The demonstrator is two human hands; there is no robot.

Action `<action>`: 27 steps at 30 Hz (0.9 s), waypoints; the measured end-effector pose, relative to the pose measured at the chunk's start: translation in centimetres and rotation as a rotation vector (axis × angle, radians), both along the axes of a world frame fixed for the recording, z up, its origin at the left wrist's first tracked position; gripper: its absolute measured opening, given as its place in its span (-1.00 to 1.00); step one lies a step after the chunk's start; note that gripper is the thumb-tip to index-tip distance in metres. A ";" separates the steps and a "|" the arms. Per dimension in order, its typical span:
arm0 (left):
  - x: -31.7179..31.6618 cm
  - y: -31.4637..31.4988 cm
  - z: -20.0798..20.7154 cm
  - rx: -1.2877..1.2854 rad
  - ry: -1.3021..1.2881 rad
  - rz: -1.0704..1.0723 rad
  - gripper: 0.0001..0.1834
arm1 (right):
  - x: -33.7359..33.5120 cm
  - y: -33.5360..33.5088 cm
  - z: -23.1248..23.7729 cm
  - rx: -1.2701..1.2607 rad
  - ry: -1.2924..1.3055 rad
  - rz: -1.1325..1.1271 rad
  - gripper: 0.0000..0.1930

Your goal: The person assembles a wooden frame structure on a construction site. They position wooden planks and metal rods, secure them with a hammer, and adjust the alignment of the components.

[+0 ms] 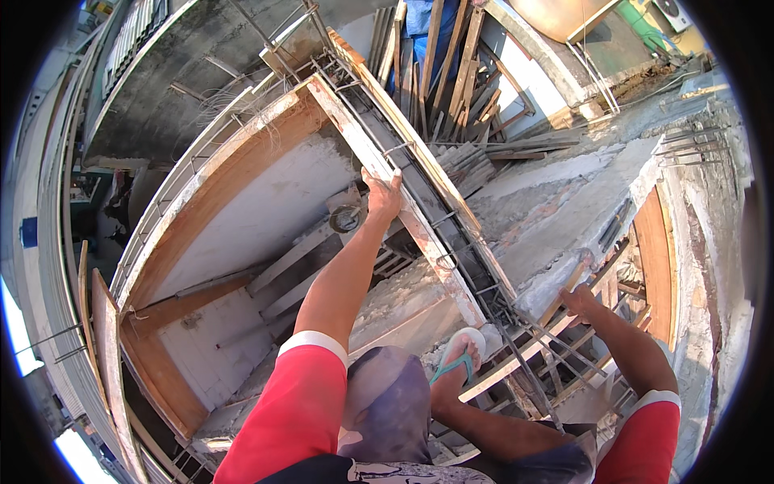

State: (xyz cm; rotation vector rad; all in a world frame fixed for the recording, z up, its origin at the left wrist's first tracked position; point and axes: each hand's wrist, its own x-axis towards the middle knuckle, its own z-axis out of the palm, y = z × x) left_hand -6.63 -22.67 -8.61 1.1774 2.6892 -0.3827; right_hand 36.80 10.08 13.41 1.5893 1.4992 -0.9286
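My left hand (383,194) is closed over the edge of a long, pale, paint-worn formwork board (427,246). That board runs along one side of a narrow trough holding a steel rebar cage (403,153), with a second board (419,157) on the far side. Lower right, my right hand (579,303) is closed round what looks like a narrow piece of wood (564,294); its fingers are partly hidden. Between my hands, my foot in a white and green flip-flop (463,355) rests at the near end of the formwork board.
A deep opening with a white inner wall (250,206) drops away on the left. Loose timber planks (451,73) lean at the back beside a blue sheet (419,32). Bare rebar rods (532,371) cross near my foot. Rough concrete (548,194) spreads to the right.
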 end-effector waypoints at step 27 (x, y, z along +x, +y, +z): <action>7.1 2.1 7.6 0.844 -1.001 1.032 0.24 | -16.1 -6.3 14.9 0.312 0.552 1.192 -0.59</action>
